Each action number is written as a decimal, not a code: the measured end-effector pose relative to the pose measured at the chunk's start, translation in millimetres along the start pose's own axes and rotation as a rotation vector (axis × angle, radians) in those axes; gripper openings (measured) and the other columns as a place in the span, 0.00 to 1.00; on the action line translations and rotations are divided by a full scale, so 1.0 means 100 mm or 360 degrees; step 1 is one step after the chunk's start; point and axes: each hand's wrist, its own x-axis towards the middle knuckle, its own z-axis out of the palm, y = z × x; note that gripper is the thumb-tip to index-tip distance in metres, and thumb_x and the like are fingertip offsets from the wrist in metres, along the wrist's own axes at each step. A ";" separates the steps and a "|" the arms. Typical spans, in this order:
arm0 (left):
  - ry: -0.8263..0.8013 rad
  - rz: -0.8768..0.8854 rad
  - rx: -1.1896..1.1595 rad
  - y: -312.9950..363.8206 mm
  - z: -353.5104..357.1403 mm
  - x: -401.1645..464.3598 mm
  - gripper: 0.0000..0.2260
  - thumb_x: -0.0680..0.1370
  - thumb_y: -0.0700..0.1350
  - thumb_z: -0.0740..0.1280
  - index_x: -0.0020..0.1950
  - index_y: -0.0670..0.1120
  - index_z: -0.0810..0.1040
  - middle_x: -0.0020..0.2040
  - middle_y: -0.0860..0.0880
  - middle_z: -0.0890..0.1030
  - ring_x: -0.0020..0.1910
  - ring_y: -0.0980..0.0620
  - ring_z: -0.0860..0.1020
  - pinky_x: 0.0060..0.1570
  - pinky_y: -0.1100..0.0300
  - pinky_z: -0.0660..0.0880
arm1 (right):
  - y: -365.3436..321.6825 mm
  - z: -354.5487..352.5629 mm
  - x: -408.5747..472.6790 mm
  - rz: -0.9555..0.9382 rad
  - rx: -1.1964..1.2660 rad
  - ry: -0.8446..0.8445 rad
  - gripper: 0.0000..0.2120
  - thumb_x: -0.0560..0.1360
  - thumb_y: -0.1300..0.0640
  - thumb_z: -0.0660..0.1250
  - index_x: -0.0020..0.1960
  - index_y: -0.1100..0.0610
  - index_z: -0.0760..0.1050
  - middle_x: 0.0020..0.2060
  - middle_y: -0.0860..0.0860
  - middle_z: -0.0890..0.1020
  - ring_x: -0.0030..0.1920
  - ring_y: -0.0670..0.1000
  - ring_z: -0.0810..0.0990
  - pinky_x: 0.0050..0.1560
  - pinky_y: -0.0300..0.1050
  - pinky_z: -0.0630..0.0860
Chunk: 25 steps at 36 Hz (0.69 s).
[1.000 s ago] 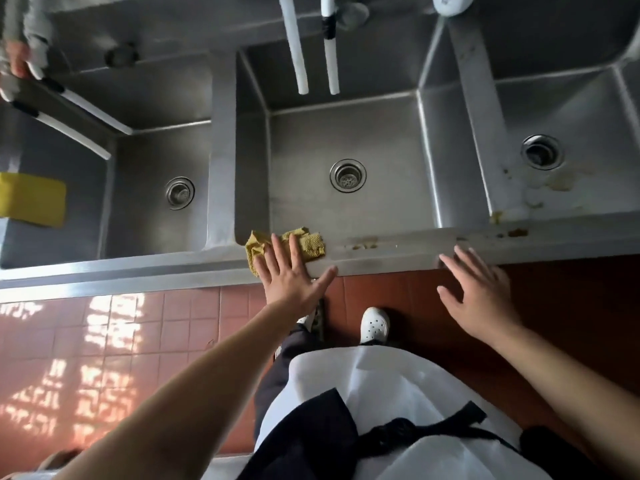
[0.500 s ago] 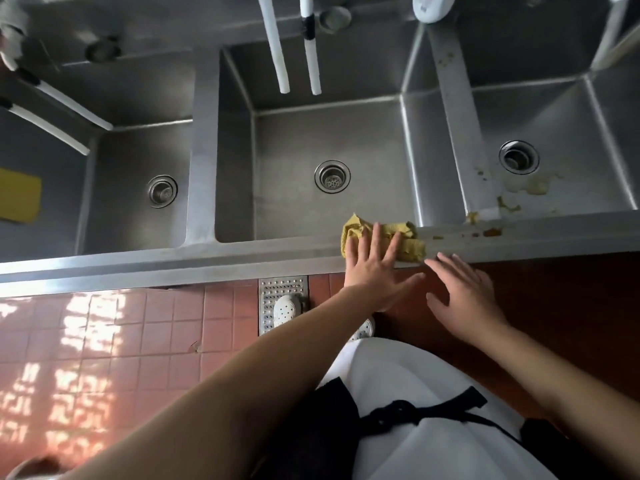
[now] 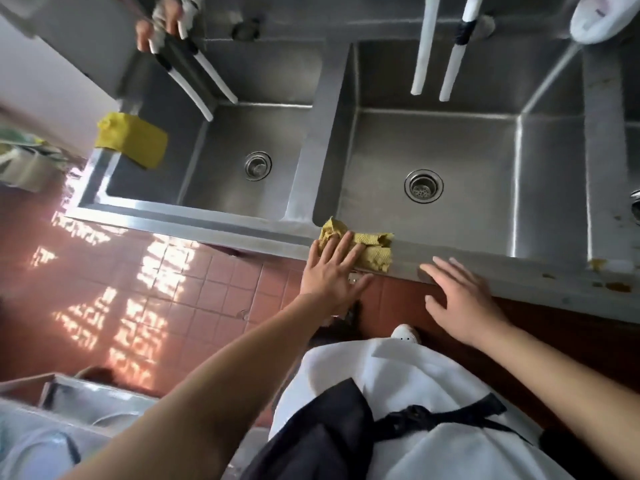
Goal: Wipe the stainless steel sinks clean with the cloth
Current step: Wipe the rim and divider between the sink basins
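A crumpled yellow cloth (image 3: 372,249) lies on the front rim (image 3: 485,268) of the stainless steel sinks, at the near left corner of the middle basin (image 3: 433,147). My left hand (image 3: 332,271) presses flat on the cloth's left part with straight fingers. My right hand (image 3: 457,296) is spread open, its fingertips resting on the rim just right of the cloth. The left basin (image 3: 242,133) lies beyond the divider. Brown stains (image 3: 620,287) mark the rim at the far right.
A yellow sponge (image 3: 133,140) sits at the left basin's edge. White tap pipes (image 3: 436,46) hang over the middle basin. Another person's hands (image 3: 162,26) hold pipes at the upper left. Red floor tiles (image 3: 173,289) lie below, with a steel tray (image 3: 86,400) at lower left.
My left hand slid the cloth right along the rim toward the stains, then back left to the middle basin's near left corner. My right hand stays on the rim beside it.
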 end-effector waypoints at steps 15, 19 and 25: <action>-0.0200 -0.0586 -0.0006 -2.43 -0.44 -0.14 0.35 0.76 0.73 0.39 0.81 0.59 0.47 0.82 0.53 0.45 0.81 0.49 0.45 0.77 0.38 0.43 | -0.89 0.21 0.56 -0.0012 0.0028 -0.0084 0.27 0.75 0.54 0.69 0.74 0.50 0.69 0.76 0.51 0.67 0.77 0.54 0.62 0.75 0.53 0.58; -0.0128 -0.0590 -0.0117 -2.37 -0.41 -0.14 0.38 0.75 0.74 0.40 0.81 0.57 0.48 0.82 0.49 0.46 0.80 0.45 0.46 0.78 0.43 0.46 | -0.93 0.21 0.58 0.0107 0.0135 0.0020 0.26 0.74 0.58 0.71 0.71 0.55 0.73 0.72 0.55 0.72 0.74 0.57 0.67 0.73 0.54 0.61; -0.0102 -0.0526 -0.0278 -2.12 -0.27 -0.12 0.44 0.72 0.78 0.38 0.82 0.55 0.45 0.82 0.49 0.40 0.80 0.44 0.40 0.78 0.45 0.39 | -0.87 0.26 0.54 0.0306 0.0298 0.0205 0.24 0.72 0.63 0.73 0.67 0.59 0.77 0.68 0.59 0.75 0.69 0.61 0.73 0.70 0.59 0.67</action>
